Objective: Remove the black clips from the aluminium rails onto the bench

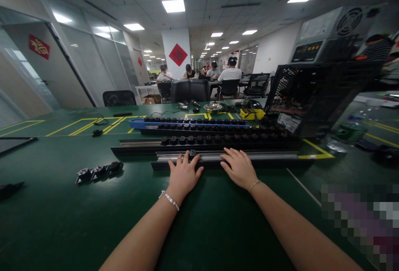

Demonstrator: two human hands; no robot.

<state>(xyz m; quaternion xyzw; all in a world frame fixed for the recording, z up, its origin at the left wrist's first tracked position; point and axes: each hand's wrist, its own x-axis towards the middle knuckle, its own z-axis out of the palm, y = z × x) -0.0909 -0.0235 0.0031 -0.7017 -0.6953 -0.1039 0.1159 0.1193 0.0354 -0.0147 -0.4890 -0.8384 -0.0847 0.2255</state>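
Note:
In front of me a long dark channel rail (274, 156) with a grey metallic inside lies across the green table. My left hand (183, 173) rests on its left part, fingers spread, beside a small black module (193, 153) sitting in the channel. My right hand (239, 167) lies on the middle of the rail, fingers stretched out. Neither hand is wrapped round anything. Just behind, a second rail (137, 149) carries a row of several round black modules (199, 139). To the left lies a short strip (99, 172) with three black modules.
Further back lie a blue rail (137, 124), a metal bowl (213, 107) and a yellow basket (252, 114). An opened computer case (314, 92) and a plastic bottle (349, 131) stand at the right. Several people sit at tables in the background.

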